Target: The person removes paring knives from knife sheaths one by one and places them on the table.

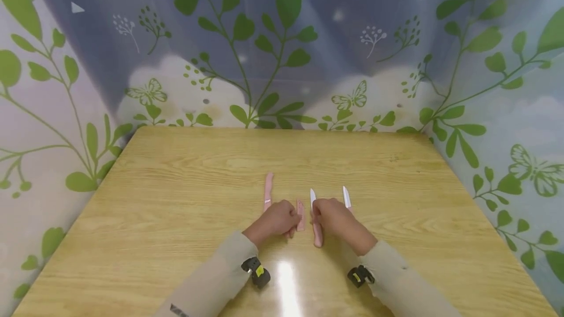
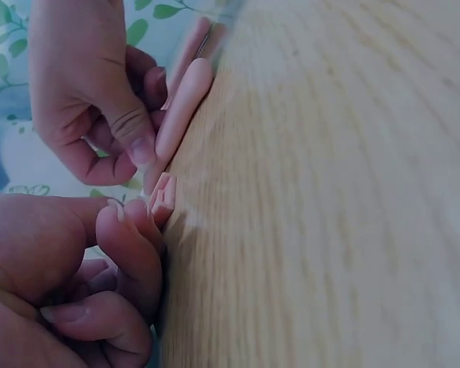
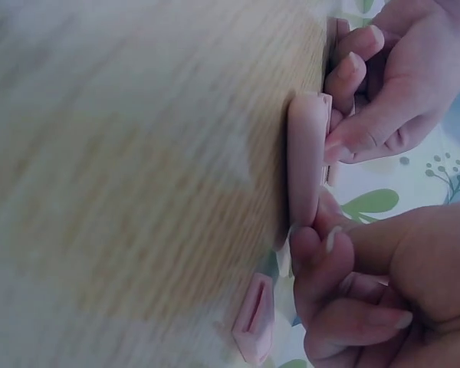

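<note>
My left hand [image 1: 280, 216] pinches a flat pink knife sheath [image 1: 300, 215] between thumb and fingertips, low at the table. In the left wrist view, the sheath's open end [image 2: 165, 198] faces the camera. To its right, my right hand [image 1: 337, 216] grips a small knife [image 1: 317, 236] where its pink handle meets the blade. The bright blade [image 1: 312, 195] points away from me. In the right wrist view, the knife's rounded handle [image 3: 305, 157] lies along the wood, with fingertips pinching its far end.
A second bare knife blade [image 1: 346, 195] points away beyond my right hand, its handle mostly hidden. Left of the sheath lies a long pink knife-shaped piece [image 1: 268, 189], partly behind my left hand. Wooden table [image 1: 198, 185] spreads underneath; a leaf-patterned curtain [image 1: 264, 53] hangs behind it.
</note>
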### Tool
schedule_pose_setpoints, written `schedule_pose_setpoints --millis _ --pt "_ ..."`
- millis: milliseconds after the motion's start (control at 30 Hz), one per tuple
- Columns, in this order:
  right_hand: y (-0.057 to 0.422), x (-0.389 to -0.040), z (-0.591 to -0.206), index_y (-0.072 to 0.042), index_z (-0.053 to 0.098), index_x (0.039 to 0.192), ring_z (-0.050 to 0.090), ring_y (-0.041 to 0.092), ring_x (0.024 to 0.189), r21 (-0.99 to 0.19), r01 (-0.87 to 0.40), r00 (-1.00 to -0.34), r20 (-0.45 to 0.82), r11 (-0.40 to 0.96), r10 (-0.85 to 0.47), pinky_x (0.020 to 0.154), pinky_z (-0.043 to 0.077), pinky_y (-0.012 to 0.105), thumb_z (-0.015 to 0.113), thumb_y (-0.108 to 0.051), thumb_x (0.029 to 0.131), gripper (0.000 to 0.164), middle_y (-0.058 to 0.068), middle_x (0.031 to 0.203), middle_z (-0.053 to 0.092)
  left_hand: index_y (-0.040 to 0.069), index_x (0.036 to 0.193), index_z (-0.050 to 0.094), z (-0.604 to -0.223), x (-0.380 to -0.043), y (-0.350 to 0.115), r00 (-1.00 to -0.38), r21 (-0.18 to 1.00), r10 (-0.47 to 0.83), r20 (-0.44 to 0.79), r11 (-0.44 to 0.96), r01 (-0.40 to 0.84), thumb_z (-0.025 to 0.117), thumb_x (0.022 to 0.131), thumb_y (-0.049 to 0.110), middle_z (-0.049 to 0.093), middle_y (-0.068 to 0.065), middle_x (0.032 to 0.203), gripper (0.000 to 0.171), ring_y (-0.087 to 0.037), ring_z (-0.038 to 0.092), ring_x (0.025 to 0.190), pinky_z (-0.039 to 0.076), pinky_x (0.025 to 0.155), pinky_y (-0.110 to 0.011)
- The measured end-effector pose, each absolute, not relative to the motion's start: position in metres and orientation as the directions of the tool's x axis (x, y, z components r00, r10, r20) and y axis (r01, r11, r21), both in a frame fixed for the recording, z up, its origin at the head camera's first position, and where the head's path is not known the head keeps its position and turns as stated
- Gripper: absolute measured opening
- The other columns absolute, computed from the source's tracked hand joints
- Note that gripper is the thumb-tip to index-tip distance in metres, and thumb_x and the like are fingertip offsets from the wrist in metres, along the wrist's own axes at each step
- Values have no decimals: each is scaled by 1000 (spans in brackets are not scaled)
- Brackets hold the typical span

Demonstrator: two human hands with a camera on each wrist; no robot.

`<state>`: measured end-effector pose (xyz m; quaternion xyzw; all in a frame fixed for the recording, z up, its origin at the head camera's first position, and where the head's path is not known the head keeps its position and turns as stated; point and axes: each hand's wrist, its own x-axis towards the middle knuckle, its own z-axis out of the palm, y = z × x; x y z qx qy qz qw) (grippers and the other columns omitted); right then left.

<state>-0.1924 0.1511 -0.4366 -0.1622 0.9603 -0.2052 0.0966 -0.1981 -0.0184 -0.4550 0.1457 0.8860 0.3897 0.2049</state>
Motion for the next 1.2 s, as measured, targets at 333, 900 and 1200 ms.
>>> schedule_pose_setpoints --millis 333,900,1200 --pt "145 -192 -442 -11 50 67 46 16 56 -434 -302 -920 -101 849 -379 49 36 27 68 -8 84 25 -1 58 50 4 56 58 -460 -198 -23 -879 759 399 -261 648 69 54 94 13 52 2 44 39 -8 48 37 31 38 -17" --pt "153 -195 -437 -12 57 70 45 14 54 -400 -337 -927 -19 852 -376 47 36 27 71 -7 82 19 -1 59 54 7 58 61 -459 -199 -19 -896 744 362 -257 666 55 48 87 14 52 3 43 33 -9 49 37 35 40 -20" --pt "154 -196 -438 -13 59 69 46 15 55 -369 -354 -924 -4 859 -382 49 38 29 70 -7 83 18 -1 60 57 9 60 60 -457 -199 -18 -904 781 361 -231 623 49 46 94 19 54 1 46 38 -11 49 40 36 41 -21"
